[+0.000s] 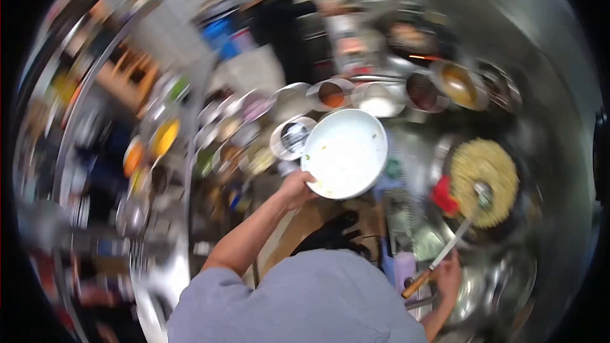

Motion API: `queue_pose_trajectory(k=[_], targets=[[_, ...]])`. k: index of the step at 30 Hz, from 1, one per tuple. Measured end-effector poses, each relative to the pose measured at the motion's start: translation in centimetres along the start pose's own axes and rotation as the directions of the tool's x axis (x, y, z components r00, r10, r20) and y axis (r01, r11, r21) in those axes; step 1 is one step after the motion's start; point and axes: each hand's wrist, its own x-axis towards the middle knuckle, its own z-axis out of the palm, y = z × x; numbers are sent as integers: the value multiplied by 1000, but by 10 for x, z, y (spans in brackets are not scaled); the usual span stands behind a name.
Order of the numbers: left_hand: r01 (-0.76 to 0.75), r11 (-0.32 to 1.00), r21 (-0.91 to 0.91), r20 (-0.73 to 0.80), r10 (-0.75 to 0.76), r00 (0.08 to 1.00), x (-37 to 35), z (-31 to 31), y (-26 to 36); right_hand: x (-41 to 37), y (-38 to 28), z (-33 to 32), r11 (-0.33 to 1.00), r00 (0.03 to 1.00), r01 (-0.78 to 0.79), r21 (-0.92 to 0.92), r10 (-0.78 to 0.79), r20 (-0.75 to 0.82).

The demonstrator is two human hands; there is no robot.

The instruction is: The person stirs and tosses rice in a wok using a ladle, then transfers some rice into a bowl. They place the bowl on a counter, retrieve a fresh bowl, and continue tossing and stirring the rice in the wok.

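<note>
My left hand (297, 190) grips the lower left rim of a white bowl (346, 152), tilted so its inside shows a few small food bits. On the right, my right hand (448, 273) is closed round the wooden-handled ladle (451, 246), near the handle. The ladle's head rests on yellow noodles or rice (486, 171) in a dark wok (502, 232). A red thing (444, 195), perhaps sauce or a cloth, lies at the left edge of the yellow food.
Metal containers of ingredients, one with orange contents (332, 94) and one with yellow liquid (459, 85), line the area beyond the bowl. Another person (279, 25) in dark clothes stands at the top. A counter with more containers (164, 138) is on the left.
</note>
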Motion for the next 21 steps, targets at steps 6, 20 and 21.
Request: queue_pose_trajectory(k=[6,20,21], targets=[[-407,844,-350,-562,159,812,-210,-118,-103,147,-13,-71,870,869,491,-41,-493,-47],[-932,343,-121,-979,-198,54,-407,-289,-215,197,-220,-4,708,687,682,181,-706,173],[-933,340,-121,-979,-194,56,-410,-310,-217,199,-220,-4,702,671,688,184,-712,208]])
